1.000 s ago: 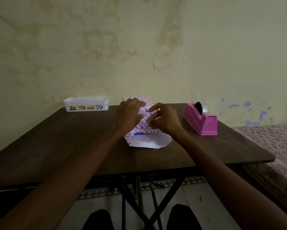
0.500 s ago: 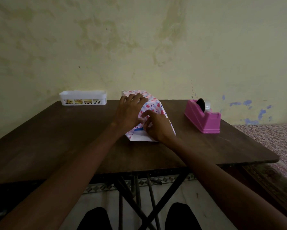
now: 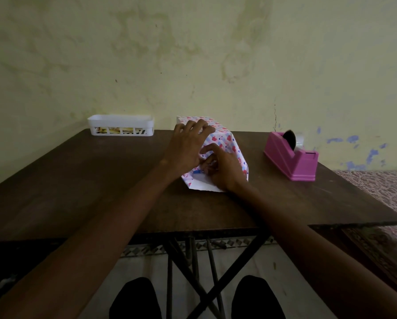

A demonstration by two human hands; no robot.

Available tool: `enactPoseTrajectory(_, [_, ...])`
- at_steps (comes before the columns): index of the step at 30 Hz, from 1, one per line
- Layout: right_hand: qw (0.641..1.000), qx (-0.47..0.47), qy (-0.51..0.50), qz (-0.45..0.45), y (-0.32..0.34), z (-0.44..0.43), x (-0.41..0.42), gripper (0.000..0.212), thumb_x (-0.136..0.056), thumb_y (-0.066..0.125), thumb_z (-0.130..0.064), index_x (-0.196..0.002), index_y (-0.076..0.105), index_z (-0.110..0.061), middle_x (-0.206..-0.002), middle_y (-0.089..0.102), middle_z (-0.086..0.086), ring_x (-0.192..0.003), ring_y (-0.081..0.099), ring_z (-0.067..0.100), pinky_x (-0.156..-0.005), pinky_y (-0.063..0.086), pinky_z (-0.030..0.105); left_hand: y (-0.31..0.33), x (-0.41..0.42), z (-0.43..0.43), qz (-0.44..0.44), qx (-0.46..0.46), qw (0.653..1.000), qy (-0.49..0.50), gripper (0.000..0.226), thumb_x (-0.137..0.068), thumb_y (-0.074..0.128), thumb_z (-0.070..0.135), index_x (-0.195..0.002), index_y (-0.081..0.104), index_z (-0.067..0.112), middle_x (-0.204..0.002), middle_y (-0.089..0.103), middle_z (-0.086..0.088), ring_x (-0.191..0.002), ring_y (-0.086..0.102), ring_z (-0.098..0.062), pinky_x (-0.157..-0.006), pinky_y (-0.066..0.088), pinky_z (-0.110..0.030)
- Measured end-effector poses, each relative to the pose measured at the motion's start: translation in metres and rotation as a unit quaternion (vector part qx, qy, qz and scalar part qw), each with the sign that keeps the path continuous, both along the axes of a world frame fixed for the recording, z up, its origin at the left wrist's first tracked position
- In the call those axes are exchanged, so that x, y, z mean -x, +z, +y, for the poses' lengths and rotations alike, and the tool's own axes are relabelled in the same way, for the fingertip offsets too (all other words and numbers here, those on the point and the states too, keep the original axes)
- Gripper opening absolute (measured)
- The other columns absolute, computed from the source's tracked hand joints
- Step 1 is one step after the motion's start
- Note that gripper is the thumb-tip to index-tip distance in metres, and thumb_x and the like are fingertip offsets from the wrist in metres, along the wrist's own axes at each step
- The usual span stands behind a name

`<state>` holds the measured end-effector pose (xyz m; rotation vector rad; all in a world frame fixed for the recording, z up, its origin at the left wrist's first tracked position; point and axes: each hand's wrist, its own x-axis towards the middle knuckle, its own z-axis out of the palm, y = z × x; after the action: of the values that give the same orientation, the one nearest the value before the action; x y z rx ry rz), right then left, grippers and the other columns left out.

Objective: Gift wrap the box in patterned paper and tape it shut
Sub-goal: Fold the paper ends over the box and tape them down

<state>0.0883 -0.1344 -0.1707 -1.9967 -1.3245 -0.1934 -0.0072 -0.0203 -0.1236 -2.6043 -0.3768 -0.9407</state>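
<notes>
A box wrapped in white paper with pink and blue hearts (image 3: 225,140) lies mid-table, its long side running away from me. My left hand (image 3: 185,145) rests flat on top of it, fingers spread over the paper. My right hand (image 3: 222,168) presses and pinches the paper at the near end, where a white flap (image 3: 202,184) lies on the table and a bit of blue (image 3: 198,172) shows. A pink tape dispenser (image 3: 291,157) stands to the right, apart from both hands.
A white slotted plastic basket (image 3: 121,125) with some items inside sits at the back left by the wall. The dark wooden folding table (image 3: 89,180) ends near me; patterned bedding (image 3: 381,192) lies to the right.
My right hand has slid down from the top of the parcel to its near end, flattening the paper there. The left hand stays on top. The white flap is smaller than before.
</notes>
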Motion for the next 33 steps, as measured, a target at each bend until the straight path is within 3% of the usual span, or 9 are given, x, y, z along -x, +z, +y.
enactPoseTrajectory(6, [0.999, 0.001, -0.048, 0.004, -0.007, 0.004, -0.005, 0.052, -0.089, 0.068, -0.023, -0.137, 0.045, -0.024, -0.118, 0.067, 0.002, -0.111, 0.064, 0.019, -0.097, 0.053, 0.040, 0.001, 0.003, 0.001, 0.015, 0.025, 1.000, -0.003, 0.082, -0.072, 0.077, 0.051, -0.141, 0.039, 0.027, -0.148, 0.038, -0.003, -0.132, 0.037, -0.024, -0.109, 0.030, -0.040])
enactPoseTrajectory(15, [0.997, 0.022, -0.044, -0.052, -0.002, -0.001, 0.001, 0.047, -0.095, 0.059, -0.016, -0.140, 0.044, -0.021, -0.120, 0.067, 0.004, -0.112, 0.062, 0.019, -0.100, 0.050, 0.036, 0.002, 0.005, -0.002, 0.016, 0.033, 0.999, -0.002, 0.080, -0.075, 0.076, 0.047, -0.142, 0.038, 0.026, -0.148, 0.036, -0.003, -0.133, 0.035, -0.024, -0.109, 0.029, -0.040])
enactPoseTrajectory(22, [0.994, 0.045, -0.053, -0.081, 0.003, -0.006, 0.006, 0.048, -0.099, 0.054, -0.022, -0.145, 0.037, -0.021, -0.131, 0.059, 0.006, -0.122, 0.055, 0.021, -0.102, 0.042, 0.030, 0.004, 0.006, -0.003, 0.020, 0.034, 0.999, 0.005, 0.080, -0.075, 0.076, 0.046, -0.143, 0.037, 0.027, -0.149, 0.036, -0.004, -0.134, 0.034, -0.025, -0.110, 0.028, -0.039])
enactPoseTrajectory(25, [0.994, 0.046, -0.049, -0.084, 0.004, -0.004, 0.007, 0.047, -0.098, 0.056, -0.024, -0.142, 0.038, -0.022, -0.126, 0.062, 0.006, -0.116, 0.058, 0.022, -0.099, 0.047, 0.032, 0.004, 0.006, -0.006, 0.019, 0.037, 0.999, 0.004, 0.079, -0.076, 0.074, 0.047, -0.143, 0.037, 0.026, -0.149, 0.036, -0.004, -0.134, 0.034, -0.025, -0.110, 0.028, -0.039])
enactPoseTrajectory(33, [0.993, 0.069, -0.045, -0.079, 0.001, 0.000, 0.009, 0.061, -0.097, 0.056, -0.033, -0.149, 0.026, -0.021, -0.138, 0.054, 0.010, -0.124, 0.054, 0.026, -0.106, 0.043, 0.036, 0.006, 0.007, -0.010, 0.020, 0.037, 0.999, 0.003, 0.077, -0.077, 0.073, 0.046, -0.142, 0.037, 0.027, -0.149, 0.035, -0.004, -0.133, 0.034, -0.025, -0.110, 0.028, -0.039])
